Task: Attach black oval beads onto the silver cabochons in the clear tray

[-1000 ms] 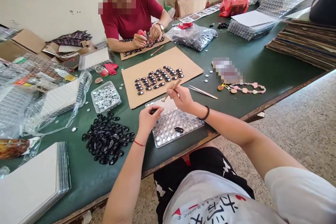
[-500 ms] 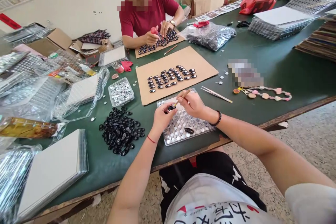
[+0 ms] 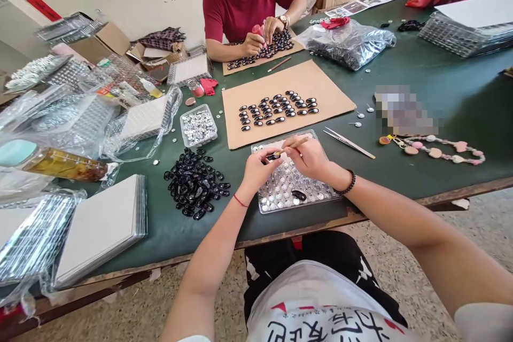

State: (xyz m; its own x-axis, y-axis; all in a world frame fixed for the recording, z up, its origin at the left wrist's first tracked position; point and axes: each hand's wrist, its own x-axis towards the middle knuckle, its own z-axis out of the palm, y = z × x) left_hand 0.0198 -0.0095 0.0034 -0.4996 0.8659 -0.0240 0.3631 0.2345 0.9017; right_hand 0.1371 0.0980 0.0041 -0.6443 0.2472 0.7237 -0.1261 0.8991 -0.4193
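Two hands of yours meet over the green tabletop (image 3: 401, 64), which fills most of the view. Across it at 12 o'clock, a co-worker in a red shirt (image 3: 244, 0) works on a second board of dark pieces. Centre, at 12 o'clock from your hands: cardboard sheet (image 3: 320, 91) with rows of finished black pieces. At 9 o'clock from your hands: heap of loose black pieces (image 3: 195, 184); beyond it, a small clear tub of silver discs (image 3: 198, 125). At 8 o'clock: stack of white-topped blister sheets (image 3: 100, 224). Under your hands: clear blister tray (image 3: 280, 192) of silver discs near the tabletop's front edge, with one black piece lying on it. At 2 o'clock from your hands: tweezers (image 3: 348, 142) lying flat on the cloth.

Your left hand (image 3: 256, 171): fingers closed in a pinch on a small black piece (image 3: 273, 156), held just above the tray. Your right hand (image 3: 310, 157): fingers closed on a thin wooden stick (image 3: 296, 144), its tip touching that black piece.
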